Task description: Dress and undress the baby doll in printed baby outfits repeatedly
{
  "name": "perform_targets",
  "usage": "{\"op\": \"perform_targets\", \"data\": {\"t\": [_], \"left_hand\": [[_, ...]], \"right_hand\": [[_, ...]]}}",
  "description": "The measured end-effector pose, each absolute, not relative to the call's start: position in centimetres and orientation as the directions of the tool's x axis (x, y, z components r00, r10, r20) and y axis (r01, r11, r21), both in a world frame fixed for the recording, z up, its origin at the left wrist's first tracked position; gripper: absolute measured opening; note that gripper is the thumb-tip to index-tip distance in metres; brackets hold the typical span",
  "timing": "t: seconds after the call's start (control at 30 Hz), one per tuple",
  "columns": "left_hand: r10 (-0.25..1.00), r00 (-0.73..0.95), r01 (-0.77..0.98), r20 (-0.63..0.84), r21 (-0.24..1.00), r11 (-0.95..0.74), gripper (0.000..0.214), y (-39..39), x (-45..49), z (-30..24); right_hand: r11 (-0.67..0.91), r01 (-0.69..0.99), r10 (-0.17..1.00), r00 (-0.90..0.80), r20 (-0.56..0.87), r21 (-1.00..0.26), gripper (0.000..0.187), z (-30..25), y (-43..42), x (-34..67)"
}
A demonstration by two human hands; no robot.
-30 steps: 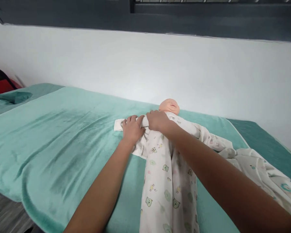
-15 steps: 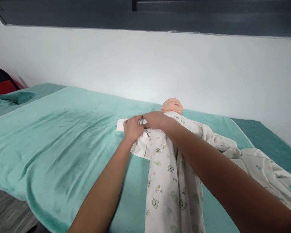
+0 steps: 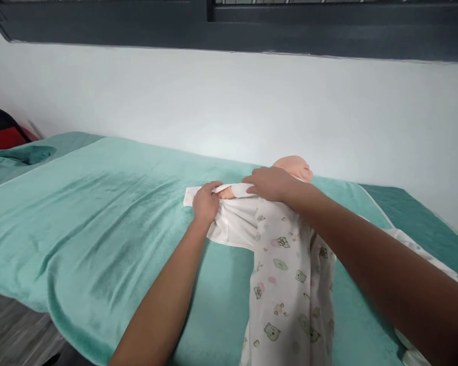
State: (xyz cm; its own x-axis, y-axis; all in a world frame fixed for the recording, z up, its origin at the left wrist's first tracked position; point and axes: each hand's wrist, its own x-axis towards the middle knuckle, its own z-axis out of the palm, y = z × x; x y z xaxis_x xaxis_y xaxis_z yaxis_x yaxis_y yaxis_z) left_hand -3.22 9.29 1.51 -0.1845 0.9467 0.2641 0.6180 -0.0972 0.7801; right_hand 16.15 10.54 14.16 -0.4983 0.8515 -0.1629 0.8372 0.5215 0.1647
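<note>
A baby doll [image 3: 294,168] lies on a teal blanket [image 3: 99,223], dressed in a white printed sleepsuit [image 3: 286,264]. My left hand [image 3: 205,202] is closed on the edge of the sleepsuit's sleeve, pulling it open. My right hand [image 3: 269,184] is closed on the doll's shoulder and upper arm, just below its head. A bit of the doll's bare arm [image 3: 226,192] shows between my two hands. The flat end of the sleeve [image 3: 191,195] lies on the blanket to the left.
A white wall [image 3: 229,107] runs behind the bed under a dark window frame. More white printed cloth [image 3: 416,244] lies at the right. A darker teal sheet [image 3: 420,218] shows at the right, a red and black object [image 3: 2,134] at far left.
My right hand has moved right with the doll's body, which has rolled or shifted right. My left hand has gathered the sleeve, and the doll's bare arm now shows.
</note>
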Motion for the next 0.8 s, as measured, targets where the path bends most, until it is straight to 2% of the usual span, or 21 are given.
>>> {"op": "perform_targets", "data": {"t": [0.13,0.27,0.37,0.5,0.63,0.8], "left_hand": [[0.955,-0.149,0.694,0.257,0.715,-0.085,0.049,9.2,-3.2,1.6],[0.943,-0.039,0.850,0.330,0.507,-0.142,0.049,9.0,-2.7,2.1],[0.937,0.065,0.900,0.342,0.386,-0.203,0.041,9.0,-2.2,2.7],[0.963,0.055,0.928,0.263,0.344,-0.147,0.026,9.3,-2.0,3.2],[0.960,-0.010,0.952,0.279,0.296,-0.076,0.020,9.7,-2.0,3.4],[0.939,0.075,0.960,0.336,0.230,-0.159,0.019,9.7,-1.8,3.3]], "right_hand": [[0.502,0.854,0.865,-0.494,-0.092,0.134,0.032,14.7,9.9,17.3],[0.516,0.845,0.856,-0.512,-0.070,0.140,0.031,14.0,10.0,16.5],[0.540,0.832,0.841,-0.535,-0.079,0.129,0.029,13.4,10.3,15.6],[0.544,0.838,0.836,-0.537,-0.111,0.042,0.030,13.8,10.6,15.6],[0.540,0.841,0.832,-0.541,-0.120,-0.047,0.031,14.3,10.9,16.0],[0.547,0.833,0.824,-0.553,-0.127,-0.079,0.029,12.8,12.2,14.8]]}}
